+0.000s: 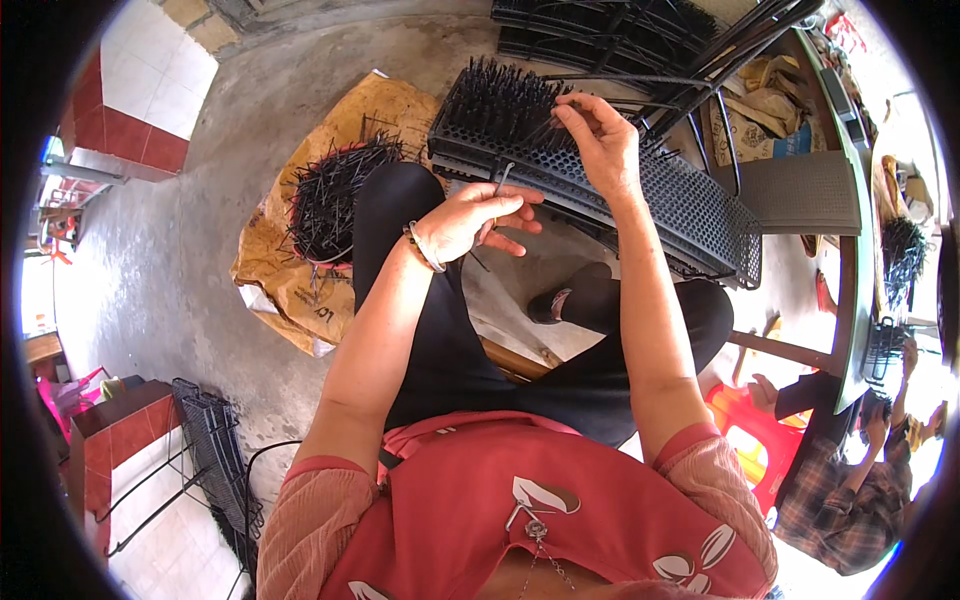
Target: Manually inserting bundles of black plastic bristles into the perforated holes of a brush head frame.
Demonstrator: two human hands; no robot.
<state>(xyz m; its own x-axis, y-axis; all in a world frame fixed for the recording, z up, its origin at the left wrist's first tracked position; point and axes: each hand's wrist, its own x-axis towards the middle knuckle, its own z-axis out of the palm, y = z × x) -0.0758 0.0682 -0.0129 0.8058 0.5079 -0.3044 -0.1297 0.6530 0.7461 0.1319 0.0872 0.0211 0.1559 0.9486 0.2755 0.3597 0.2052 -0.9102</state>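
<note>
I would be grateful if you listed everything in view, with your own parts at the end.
Perforated rack: at least one, black, ahead of the person
Bristles: many, black, on the rack's left end
Loose strips: uncounted pile, black, on the sack
Sack: one, yellow-brown, on the floor, left
Thin tool: one, metallic, in the left hand
Stacked racks: several, black, top; more lower left
Perforated sheet: one, grey, right
Tiled blocks: two, red and white, left
Stool: one, red, right
Co-worker: one, plaid shirt, lower right
Rim clutter: too small to count
Left hand: one, bare, centre
Right hand: one, bare, fingertips by the bristles
</note>
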